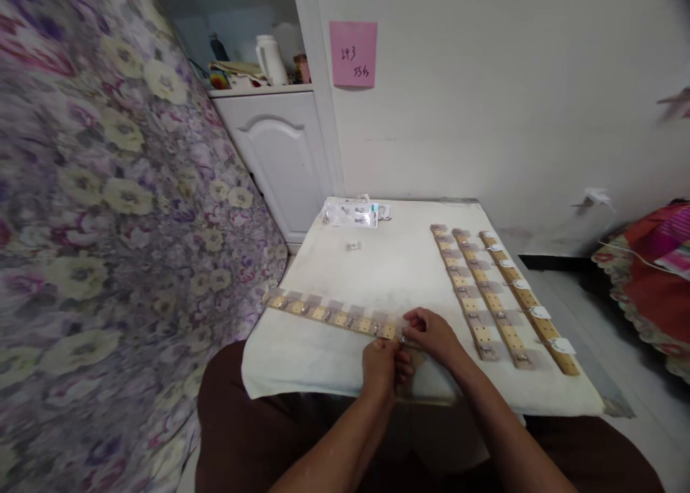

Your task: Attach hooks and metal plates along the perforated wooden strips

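Note:
A long wooden strip (pixel 337 318) lies slantwise across the table, with a row of clear plates bearing small metal hooks along it. Both hands meet at its right end. My left hand (pixel 379 369) is closed, thumb on top and fingers curled at the strip's near edge. From the right, my right hand (pixel 434 335) pinches at the last clear hook plate (pixel 402 334), where a bit of shiny metal shows between the hands. The fingers partly cover that plate and the strip's end.
Three similar wooden strips (pixel 467 293) lie along the table's right side; the rightmost carries white pieces (pixel 520 284). A small clear piece (pixel 353 246) sits mid-table, with blister packaging (pixel 350 213) at the back left. A flowered curtain (pixel 134 249) hangs close on the left.

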Motion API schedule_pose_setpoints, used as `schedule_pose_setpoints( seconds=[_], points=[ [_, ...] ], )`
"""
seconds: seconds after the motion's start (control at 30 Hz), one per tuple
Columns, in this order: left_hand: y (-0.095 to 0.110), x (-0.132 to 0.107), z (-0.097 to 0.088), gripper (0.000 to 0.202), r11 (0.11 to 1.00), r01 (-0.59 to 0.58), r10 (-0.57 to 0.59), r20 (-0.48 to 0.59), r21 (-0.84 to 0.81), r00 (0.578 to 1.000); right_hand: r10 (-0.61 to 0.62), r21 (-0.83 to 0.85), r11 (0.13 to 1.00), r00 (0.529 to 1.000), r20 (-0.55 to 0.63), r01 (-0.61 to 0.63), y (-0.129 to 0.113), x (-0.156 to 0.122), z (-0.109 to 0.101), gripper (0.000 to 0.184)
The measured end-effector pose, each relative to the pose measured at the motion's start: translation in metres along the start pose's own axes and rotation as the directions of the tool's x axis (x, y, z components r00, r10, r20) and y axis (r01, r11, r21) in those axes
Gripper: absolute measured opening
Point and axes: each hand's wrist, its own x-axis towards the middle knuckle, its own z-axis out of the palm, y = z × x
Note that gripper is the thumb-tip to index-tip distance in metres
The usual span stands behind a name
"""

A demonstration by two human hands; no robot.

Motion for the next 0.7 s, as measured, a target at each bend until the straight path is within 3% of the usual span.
schedule_pose_setpoints(
  seconds=[0.23, 0.7],
  points=[
    [-0.0010, -0.0033, -0.0035, 0.031, 1.000, -0.004, 0.005, 0.047, -0.006, 0.999, -0.005, 0.000, 1.000, 1.000, -0.011, 0.005, -0.0001, -0.0011, 0.0004, 0.028],
    [0.0014, -0.0051, -0.0011, 0.017, 1.000, -0.003, 0.003, 0.041, -0.009, 0.999, 0.007, 0.012, 1.000, 1.000, -0.025, -0.006, -0.0035, -0.0039, -0.0007, 0.027]
  ],
)
